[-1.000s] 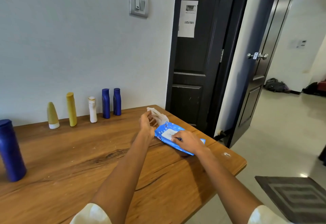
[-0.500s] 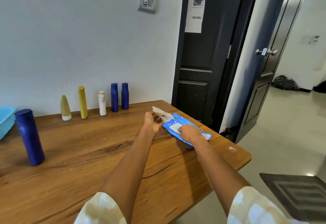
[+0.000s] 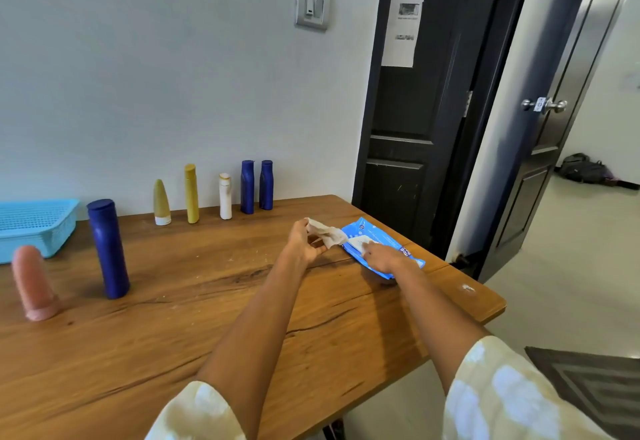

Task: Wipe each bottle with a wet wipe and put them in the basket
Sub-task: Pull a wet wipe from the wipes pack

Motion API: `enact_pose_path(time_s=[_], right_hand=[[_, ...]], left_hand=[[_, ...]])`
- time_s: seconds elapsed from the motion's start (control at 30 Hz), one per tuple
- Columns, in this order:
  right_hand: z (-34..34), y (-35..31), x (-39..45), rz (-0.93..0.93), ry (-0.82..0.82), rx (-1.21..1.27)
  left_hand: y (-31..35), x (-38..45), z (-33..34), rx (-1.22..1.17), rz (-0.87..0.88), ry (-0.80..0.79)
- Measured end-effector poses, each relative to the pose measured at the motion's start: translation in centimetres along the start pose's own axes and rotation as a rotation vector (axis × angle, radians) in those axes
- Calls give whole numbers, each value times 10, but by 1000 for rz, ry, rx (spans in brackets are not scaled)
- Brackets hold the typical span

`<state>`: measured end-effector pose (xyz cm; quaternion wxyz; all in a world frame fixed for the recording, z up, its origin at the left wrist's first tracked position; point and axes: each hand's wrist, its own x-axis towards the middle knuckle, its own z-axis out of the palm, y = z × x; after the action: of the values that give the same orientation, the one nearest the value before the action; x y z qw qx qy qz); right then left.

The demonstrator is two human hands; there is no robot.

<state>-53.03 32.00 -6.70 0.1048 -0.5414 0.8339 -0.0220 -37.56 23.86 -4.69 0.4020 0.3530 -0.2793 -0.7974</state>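
My left hand (image 3: 303, 244) pinches a crumpled white wet wipe (image 3: 327, 233) just left of the blue wipe pack (image 3: 377, 242). My right hand (image 3: 381, 258) lies flat on the pack, fingers pressing its white flap. Along the wall stand an olive cone bottle (image 3: 161, 202), a yellow bottle (image 3: 191, 194), a white bottle (image 3: 225, 196) and two dark blue bottles (image 3: 247, 187) (image 3: 266, 185). A tall dark blue bottle (image 3: 108, 249) and a pink bottle (image 3: 33, 284) stand nearer, at the left. The light blue basket (image 3: 34, 225) sits at the far left.
The wooden table (image 3: 207, 301) ends at its right corner beside a dark door (image 3: 408, 128). An open doorway and a floor mat (image 3: 595, 380) lie to the right.
The camera has turned left and down, bringing the basket and pink bottle into sight. My left hand has drawn the wipe away from the pack while my right hand presses the flap.
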Motion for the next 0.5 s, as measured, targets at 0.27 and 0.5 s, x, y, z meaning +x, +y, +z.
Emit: enact_pose_path(time_s=[0.27,0.5], right_hand=[[-24,-74,-24,-296,139,860],[-21,-140,-34,-352,79,883]], left_hand=[[15,-21,-30,103,95,47],[34,-52,-74,96,226,79]])
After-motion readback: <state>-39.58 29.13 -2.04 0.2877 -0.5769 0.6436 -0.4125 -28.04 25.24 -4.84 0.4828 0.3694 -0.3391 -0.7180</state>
